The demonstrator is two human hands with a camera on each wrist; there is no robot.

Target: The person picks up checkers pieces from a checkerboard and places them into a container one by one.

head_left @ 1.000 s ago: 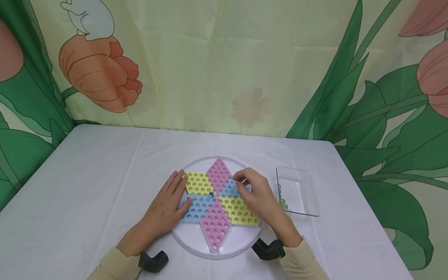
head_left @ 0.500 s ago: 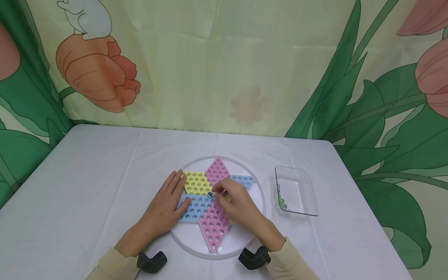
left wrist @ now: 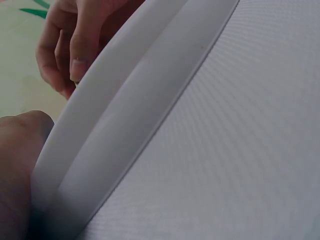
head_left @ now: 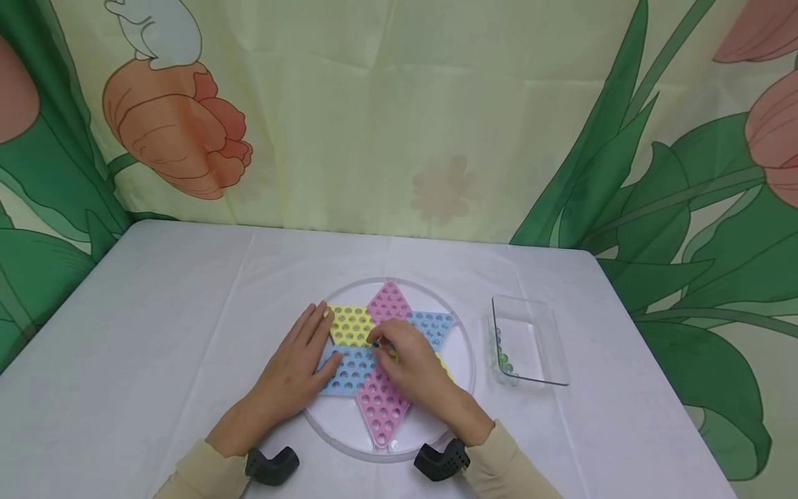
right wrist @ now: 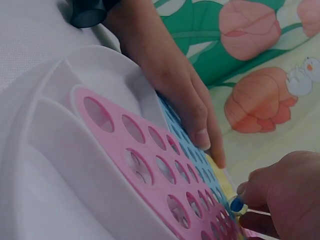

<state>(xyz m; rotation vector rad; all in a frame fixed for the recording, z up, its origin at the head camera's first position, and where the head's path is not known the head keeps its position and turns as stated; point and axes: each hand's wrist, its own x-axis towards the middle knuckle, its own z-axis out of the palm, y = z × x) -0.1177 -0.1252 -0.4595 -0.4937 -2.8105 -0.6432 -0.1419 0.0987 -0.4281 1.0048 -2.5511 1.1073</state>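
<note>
A round white Chinese checkers board [head_left: 430, 433] with a pink, yellow and blue star of holes lies on the table. My left hand [head_left: 289, 374] rests on its left side, fingers straight and thumb over the blue section. At the star's centre, my right hand [head_left: 414, 364] pinches a blue marble [right wrist: 237, 204] between thumb and fingers, as the right wrist view shows. In the head view the fingers cover most of that marble. The left wrist view shows mainly the board's white rim [left wrist: 110, 110], with the right hand's fingers beyond it.
To the right of the board stands a clear plastic box [head_left: 545, 339] with several green marbles [head_left: 505, 362] along its left side. A white cloth covers the table [head_left: 156, 333]. Behind hangs a printed curtain [head_left: 343, 125].
My right hand has moved left from the upper right blue section to the board's centre, and its fingers have closed round the blue marble there. The left hand has stayed in place.
</note>
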